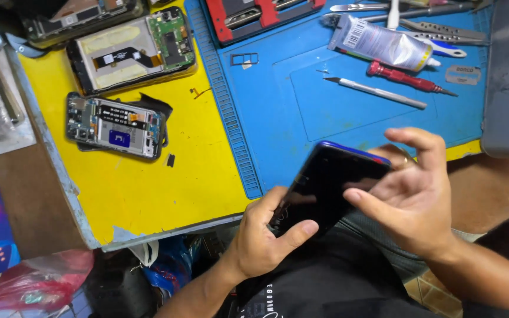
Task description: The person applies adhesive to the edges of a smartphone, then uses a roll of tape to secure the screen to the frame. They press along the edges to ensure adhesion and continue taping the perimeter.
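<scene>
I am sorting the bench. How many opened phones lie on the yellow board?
2: one opened phone at the board's top, another below it. A third may lie cut off at the top edge.

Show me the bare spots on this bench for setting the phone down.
Free: the blue mat below the scalpel, and the yellow board right of the lower opened phone. Crowded: the mat's top edge, with glue tube, screwdriver and tweezers.
</scene>
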